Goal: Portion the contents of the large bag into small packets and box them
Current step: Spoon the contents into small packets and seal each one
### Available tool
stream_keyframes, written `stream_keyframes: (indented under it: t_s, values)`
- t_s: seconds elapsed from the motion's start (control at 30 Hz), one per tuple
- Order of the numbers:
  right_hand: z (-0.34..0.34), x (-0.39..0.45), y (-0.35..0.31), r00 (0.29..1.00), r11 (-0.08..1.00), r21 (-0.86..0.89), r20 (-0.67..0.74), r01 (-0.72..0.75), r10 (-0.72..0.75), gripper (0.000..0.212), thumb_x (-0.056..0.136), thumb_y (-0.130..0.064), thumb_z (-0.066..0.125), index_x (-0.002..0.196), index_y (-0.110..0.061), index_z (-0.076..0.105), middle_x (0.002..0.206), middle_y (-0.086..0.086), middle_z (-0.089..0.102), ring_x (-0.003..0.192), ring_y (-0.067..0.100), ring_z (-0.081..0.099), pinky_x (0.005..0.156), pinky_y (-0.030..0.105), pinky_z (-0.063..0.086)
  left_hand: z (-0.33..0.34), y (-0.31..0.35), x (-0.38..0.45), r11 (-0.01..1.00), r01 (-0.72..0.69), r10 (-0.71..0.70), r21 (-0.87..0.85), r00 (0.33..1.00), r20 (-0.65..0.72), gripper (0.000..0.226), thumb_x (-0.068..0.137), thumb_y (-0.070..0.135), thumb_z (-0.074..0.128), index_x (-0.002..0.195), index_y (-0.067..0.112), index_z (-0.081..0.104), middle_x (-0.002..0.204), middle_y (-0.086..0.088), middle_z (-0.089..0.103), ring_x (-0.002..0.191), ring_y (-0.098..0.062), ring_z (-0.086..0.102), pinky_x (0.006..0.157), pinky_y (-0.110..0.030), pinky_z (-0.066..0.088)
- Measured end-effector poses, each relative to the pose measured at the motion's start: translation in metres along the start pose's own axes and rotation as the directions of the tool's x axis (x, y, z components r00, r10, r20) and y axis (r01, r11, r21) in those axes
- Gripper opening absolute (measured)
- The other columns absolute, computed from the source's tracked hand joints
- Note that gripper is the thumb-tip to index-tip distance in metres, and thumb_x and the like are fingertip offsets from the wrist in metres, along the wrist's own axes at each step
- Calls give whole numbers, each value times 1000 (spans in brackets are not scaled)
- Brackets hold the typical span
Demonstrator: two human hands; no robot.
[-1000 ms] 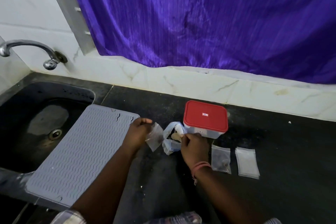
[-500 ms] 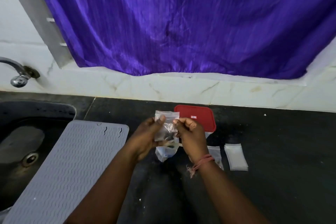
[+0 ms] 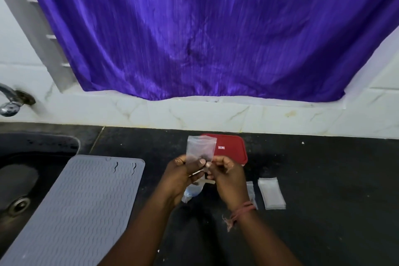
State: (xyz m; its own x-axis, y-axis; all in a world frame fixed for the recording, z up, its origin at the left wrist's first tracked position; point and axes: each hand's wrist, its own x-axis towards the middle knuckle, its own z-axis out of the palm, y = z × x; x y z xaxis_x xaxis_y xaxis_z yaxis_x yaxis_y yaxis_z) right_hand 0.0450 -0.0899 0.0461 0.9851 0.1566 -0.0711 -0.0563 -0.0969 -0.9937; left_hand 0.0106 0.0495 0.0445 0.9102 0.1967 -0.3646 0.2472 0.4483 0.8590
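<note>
I hold a small clear packet [image 3: 200, 149] upright in front of me, with dark bits at its bottom. My left hand [image 3: 180, 177] pinches its lower edge; my right hand [image 3: 226, 174] touches the same edge with its fingertips, and a thin pale stick shows between the hands. The large clear bag [image 3: 192, 192] lies crumpled on the black counter under my hands. Behind the packet stands the box with the red lid [image 3: 230, 149], shut. One filled packet [image 3: 250, 191] lies by my right wrist, next to a stack of empty packets [image 3: 271, 192].
A grey ribbed mat [image 3: 79, 207] covers the counter on the left, overlapping the dark sink [image 3: 19, 179]. A tap [image 3: 10, 101] sticks out at the far left. A purple curtain [image 3: 205, 34] hangs over the white tiled wall behind the counter.
A second ago the hands were low at the large bag, the left holding the packet. Both hands have risen together with the packet held upright, and the view has tilted up.
</note>
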Motion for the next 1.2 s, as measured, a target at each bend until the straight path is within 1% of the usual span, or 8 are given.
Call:
stream_keyframes:
  t_s: [0.2, 0.4, 0.47, 0.57, 0.73, 0.87, 1.07, 1.2]
  values:
    - [-35, 6, -8, 996, 980, 186, 57, -71, 62, 7, 90, 3, 67, 95, -2, 71, 73, 7, 71, 60, 12, 62, 54, 22, 51, 32, -5, -2, 981, 23, -23, -191, 1000, 6, 13, 94, 9, 65, 104, 4, 71, 93, -11, 76, 75, -21, 73, 66, -27, 60]
    - [-63, 13, -5, 984, 990, -140, 180, 33, -7, 5, 92, -9, 68, 92, -14, 68, 77, -2, 67, 66, 8, 59, 62, 23, 50, 50, -9, -6, 995, -26, 29, -96, 999, 31, 13, 92, 21, 69, 98, 9, 71, 89, -7, 74, 87, -23, 71, 86, -37, 58]
    - [-67, 12, -9, 970, 978, -193, 243, 78, -30, 4, 92, -16, 68, 90, -19, 67, 75, -8, 65, 69, 4, 59, 67, 22, 50, 58, -8, -9, 995, -89, 90, -34, 996, 16, 14, 94, 19, 68, 100, 7, 71, 86, -9, 73, 81, -23, 71, 75, -31, 59]
    - [-70, 12, -19, 971, 996, -57, 232, 71, -56, 9, 93, -20, 69, 101, -23, 68, 85, -10, 70, 79, 1, 65, 74, 18, 53, 66, -7, -13, 993, -115, 116, 37, 993, -19, 28, 93, 19, 69, 107, -6, 68, 86, -18, 69, 72, -26, 69, 57, -28, 56]
    - [-75, 24, -27, 993, 996, 31, 87, 80, -83, 8, 96, -18, 66, 97, -16, 73, 85, -4, 73, 74, 4, 64, 74, 27, 56, 68, -9, -14, 980, -142, 136, 141, 989, 53, 34, 89, 22, 75, 116, 2, 71, 108, -25, 74, 101, -45, 71, 90, -59, 54]
    - [-77, 25, -26, 985, 997, -1, 153, 75, -74, 9, 95, -17, 67, 92, -12, 74, 81, -1, 74, 71, 2, 64, 67, 20, 51, 69, 2, -17, 970, -192, 192, 147, 981, 14, 21, 92, 24, 72, 109, 10, 75, 104, -15, 77, 93, -29, 74, 81, -42, 59]
    - [-75, 25, -24, 972, 997, -20, 225, 78, -72, 5, 91, -17, 72, 92, -13, 74, 82, -4, 75, 73, 2, 67, 68, 16, 52, 64, 5, -14, 945, -218, 236, 246, 971, -45, 12, 91, 20, 73, 93, 10, 80, 73, -11, 70, 66, -18, 62, 63, -30, 54]
    - [-77, 30, -22, 967, 986, -135, 245, 100, -65, 6, 94, -15, 68, 94, -12, 73, 83, -4, 72, 70, -4, 62, 69, 15, 49, 59, 2, -11, 929, -229, 234, 290, 972, 18, 15, 89, 23, 76, 101, 15, 80, 95, -13, 78, 88, -31, 74, 83, -44, 58]
